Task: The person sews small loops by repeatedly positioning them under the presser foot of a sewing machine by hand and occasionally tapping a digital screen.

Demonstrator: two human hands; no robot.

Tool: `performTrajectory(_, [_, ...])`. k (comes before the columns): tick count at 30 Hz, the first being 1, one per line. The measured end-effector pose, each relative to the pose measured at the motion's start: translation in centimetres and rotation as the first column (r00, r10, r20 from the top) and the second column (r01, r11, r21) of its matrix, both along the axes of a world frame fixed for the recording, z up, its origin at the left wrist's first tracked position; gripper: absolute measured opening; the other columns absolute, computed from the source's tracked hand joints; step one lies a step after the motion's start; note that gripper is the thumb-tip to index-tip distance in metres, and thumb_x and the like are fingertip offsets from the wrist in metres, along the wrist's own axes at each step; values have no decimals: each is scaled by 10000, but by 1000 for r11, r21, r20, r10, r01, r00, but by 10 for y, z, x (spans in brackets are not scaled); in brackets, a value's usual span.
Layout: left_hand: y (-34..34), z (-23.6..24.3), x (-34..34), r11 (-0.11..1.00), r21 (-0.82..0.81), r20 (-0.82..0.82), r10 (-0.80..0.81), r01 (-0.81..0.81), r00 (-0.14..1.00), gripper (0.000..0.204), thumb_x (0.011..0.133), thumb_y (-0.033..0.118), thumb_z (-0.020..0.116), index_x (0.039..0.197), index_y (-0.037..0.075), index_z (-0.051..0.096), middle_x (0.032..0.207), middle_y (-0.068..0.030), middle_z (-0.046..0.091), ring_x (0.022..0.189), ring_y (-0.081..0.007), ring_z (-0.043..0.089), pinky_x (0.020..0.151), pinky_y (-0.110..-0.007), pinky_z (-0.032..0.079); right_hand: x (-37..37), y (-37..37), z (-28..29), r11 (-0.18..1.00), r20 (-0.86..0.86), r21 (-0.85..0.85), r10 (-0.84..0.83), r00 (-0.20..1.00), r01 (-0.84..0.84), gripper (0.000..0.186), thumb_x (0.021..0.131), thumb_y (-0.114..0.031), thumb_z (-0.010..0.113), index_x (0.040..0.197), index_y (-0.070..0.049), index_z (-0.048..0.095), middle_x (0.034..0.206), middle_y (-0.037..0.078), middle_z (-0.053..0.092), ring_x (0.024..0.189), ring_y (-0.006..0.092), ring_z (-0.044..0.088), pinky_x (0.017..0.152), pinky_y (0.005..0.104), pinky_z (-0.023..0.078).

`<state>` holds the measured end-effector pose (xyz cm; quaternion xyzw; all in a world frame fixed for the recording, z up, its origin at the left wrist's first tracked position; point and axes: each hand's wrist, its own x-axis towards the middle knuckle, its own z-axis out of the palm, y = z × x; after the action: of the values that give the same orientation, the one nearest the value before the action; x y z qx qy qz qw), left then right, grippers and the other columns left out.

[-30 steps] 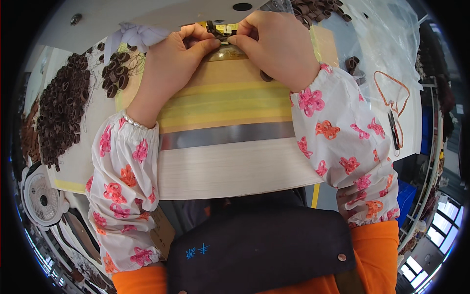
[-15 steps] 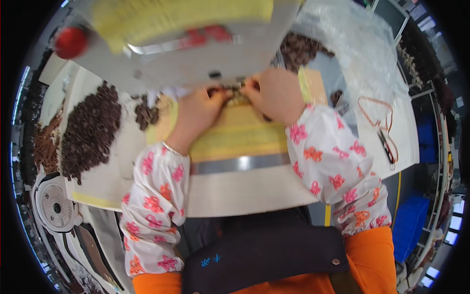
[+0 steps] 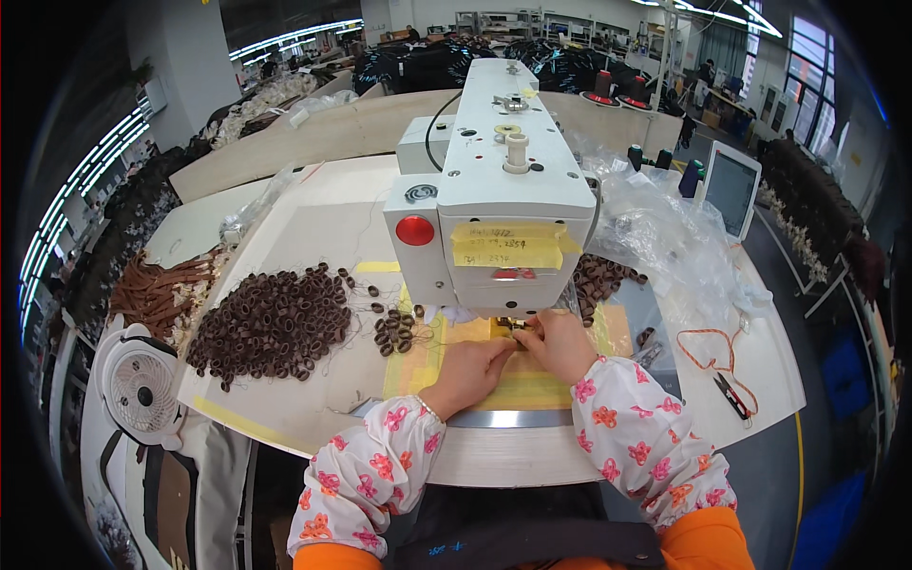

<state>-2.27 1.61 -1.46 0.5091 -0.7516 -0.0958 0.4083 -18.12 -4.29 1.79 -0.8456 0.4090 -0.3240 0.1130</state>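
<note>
A white sewing machine (image 3: 499,190) stands in front of me, with a red button on its left side. Close to its needle area, my left hand (image 3: 470,372) has thumb and fingers pinched together just in front of the presser foot (image 3: 511,324). My right hand (image 3: 560,342) bends in from the right, its fingertips closed beside the foot. Whatever the fingertips hold is too small and covered to make out. Yellow tape (image 3: 532,394) covers the machine bed under both hands. Small dark brown rings (image 3: 391,332) lie left of the machine head.
A large pile of brown rings (image 3: 271,323) covers the table's left; more rings (image 3: 603,282) lie right of the machine. Thread snips (image 3: 731,394) on an orange cord rest at right. Clear plastic bags (image 3: 655,223), a tablet (image 3: 731,190) and a white fan (image 3: 141,388) surround the work.
The view has tilted up, now taking in the whole machine and the room behind. Both hands stay by the needle area; my left hand sits a little nearer me than my right.
</note>
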Motion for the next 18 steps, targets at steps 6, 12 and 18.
performTrajectory(6, [7,9,4,996,47,-43,-75,77,996,129,816,118,566,889,37,636,676,-136,606,562,-257,579,521,-308,436,2,-4,16,689,128,709,85,988,-151,214,762,-134,615,795,69,555,586,116,589,579,174,617,506,276,480])
performTrajectory(12, [-4,11,4,991,-36,-216,-133,128,967,152,846,103,509,920,9,602,735,-125,591,650,-217,556,592,-281,423,-9,35,1,807,210,452,318,925,-380,122,792,-73,589,840,19,525,608,49,564,565,109,567,501,234,445])
performTrajectory(18, [-8,2,22,928,289,-130,-204,234,970,162,841,120,517,753,0,583,575,-65,515,529,-103,445,509,-250,377,-6,40,17,783,147,435,426,893,-445,119,747,-95,587,829,-19,546,704,139,581,652,298,578,589,358,447])
